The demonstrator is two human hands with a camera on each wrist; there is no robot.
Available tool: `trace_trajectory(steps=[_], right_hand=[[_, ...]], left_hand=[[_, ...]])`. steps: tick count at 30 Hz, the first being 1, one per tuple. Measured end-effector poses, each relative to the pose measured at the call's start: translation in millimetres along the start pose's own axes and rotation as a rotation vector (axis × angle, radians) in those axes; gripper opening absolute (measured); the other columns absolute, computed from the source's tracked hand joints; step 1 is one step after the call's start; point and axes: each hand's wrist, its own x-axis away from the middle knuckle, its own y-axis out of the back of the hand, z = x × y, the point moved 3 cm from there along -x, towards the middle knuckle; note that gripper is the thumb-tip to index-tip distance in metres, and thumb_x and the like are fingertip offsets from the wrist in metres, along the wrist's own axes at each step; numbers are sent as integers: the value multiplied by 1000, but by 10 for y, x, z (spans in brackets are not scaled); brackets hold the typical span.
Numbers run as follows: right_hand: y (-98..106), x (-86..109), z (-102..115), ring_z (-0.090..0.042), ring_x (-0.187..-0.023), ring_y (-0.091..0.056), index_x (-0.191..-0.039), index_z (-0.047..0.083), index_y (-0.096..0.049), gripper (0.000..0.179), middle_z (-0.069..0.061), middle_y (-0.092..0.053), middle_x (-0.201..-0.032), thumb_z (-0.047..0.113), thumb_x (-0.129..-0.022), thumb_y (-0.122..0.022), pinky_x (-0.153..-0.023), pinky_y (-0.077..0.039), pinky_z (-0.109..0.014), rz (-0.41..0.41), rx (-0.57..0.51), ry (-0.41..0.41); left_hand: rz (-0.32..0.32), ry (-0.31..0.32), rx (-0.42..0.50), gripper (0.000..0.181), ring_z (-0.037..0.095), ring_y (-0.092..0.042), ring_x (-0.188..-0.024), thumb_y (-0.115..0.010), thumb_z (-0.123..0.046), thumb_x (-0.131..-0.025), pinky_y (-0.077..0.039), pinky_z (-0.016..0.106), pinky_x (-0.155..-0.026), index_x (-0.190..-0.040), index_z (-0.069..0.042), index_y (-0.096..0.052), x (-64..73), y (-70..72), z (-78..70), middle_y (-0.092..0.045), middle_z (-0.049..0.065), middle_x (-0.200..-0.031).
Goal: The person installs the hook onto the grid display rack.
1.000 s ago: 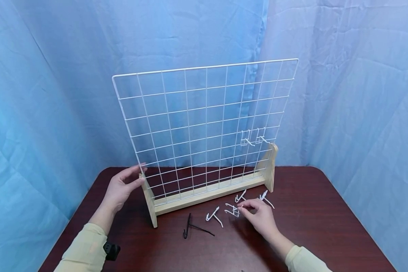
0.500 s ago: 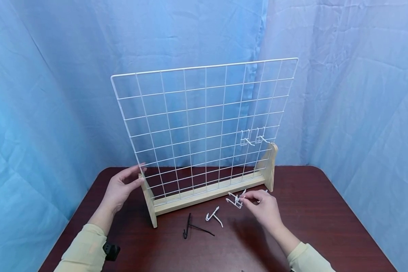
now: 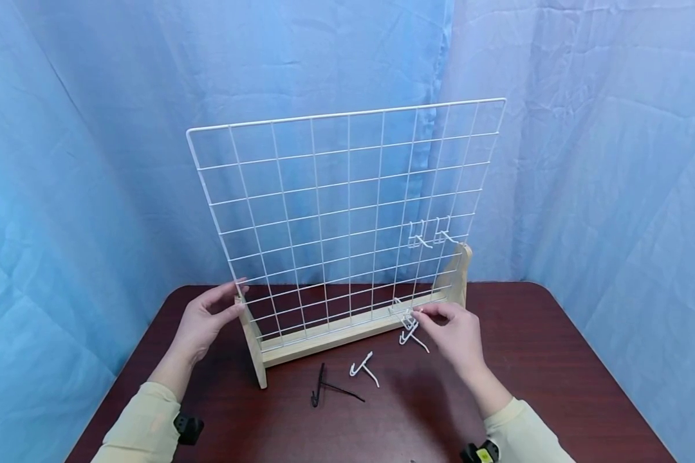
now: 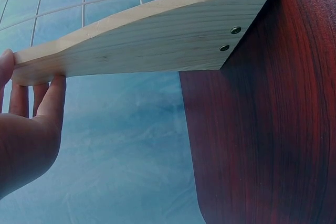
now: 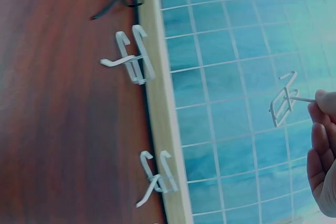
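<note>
Fingers and thumb of the right hand (image 3: pixel 454 334) pinched the prong of a white hook (image 5: pixel 287 98), holding it up before the lower right part of a wire grid (image 3: pixel 349 210), close above the wooden base bar (image 3: pixel 324 337). Whether the hook touched the wires could not be told. Fingers of the left hand (image 3: pixel 201 321) gripped the upper end of the left wooden support (image 4: pixel 142 45), with the thumb on one edge and the fingertips on the other, beside the grid's edge wire.

Above the pinched hook, a first hung hook (image 3: pixel 423 242) and a second hung hook (image 3: pixel 449 238) sat side by side on the grid, near the right wooden support (image 3: pixel 462 270). On the dark red table (image 3: pixel 237 411), in front of the bar, a near white hook (image 3: pixel 408 334) lay just below the held one; farther left came another white hook (image 3: pixel 363 364), then a black hook (image 3: pixel 322 384) with a longer prong.

Pale sleeves (image 3: pixel 141 424) covered both forearms, and a dark device (image 3: pixel 188 429) showed at the left wrist. Behind everything hung blue curtains (image 3: pixel 324 51) in soft folds.
</note>
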Motion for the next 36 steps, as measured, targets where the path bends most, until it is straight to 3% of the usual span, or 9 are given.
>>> trace_trajectory(steps=[7,12,14,26,31,36], right_hand=[[17,-176,103,0,-71,-62,-84,10,-80,8,2,-75,-81,8,-77,-85,-62,-44,-13,-33,-54,-21],[3,-281,115,3,-72,-62,-85,7,-80,7,-2,-75,-84,8,-79,-83,-62,-43,-13,-52,-69,-69],[0,-319,117,3,-72,-62,-85,6,-80,7,-4,-75,-84,7,-79,-83,-62,-44,-13,-60,-81,-90],[-16,-552,180,5,-70,-61,-85,6,-80,8,-5,-76,-85,13,-82,-81,-59,-44,-14,-140,-115,-155],[-34,-630,230,2,-67,-60,-85,6,-80,10,-6,-75,-86,15,-82,-82,-58,-43,-15,-186,-145,-158],[-67,-680,269,1,-67,-59,-87,4,-80,10,-8,-75,-85,13,-82,-82,-58,-43,-15,-204,-177,-165]], left_hand=[[4,3,5,52,15,-47,-127,-72,-6,-91,-42,14,-91,-140,-3,-55,5,-1,-7,-65,6,-129],[5,-9,13,52,8,-48,-123,-72,-6,-91,-43,15,-91,-140,-2,-55,6,-7,-4,-68,-11,-119],[3,-13,16,52,6,-49,-122,-72,-6,-90,-43,15,-91,-139,-1,-56,5,-9,-3,-68,-13,-118],[-2,9,-24,51,7,-46,-123,-71,-8,-92,-41,19,-95,-140,-4,-56,10,-3,-10,-61,18,-132],[-5,11,-26,51,7,-47,-122,-71,-8,-92,-40,28,-101,-140,-4,-56,10,-4,-14,-62,15,-131],[-9,2,-17,50,6,-48,-121,-71,-8,-91,-43,18,-94,-140,-4,-56,4,-7,-16,-65,10,-128]])
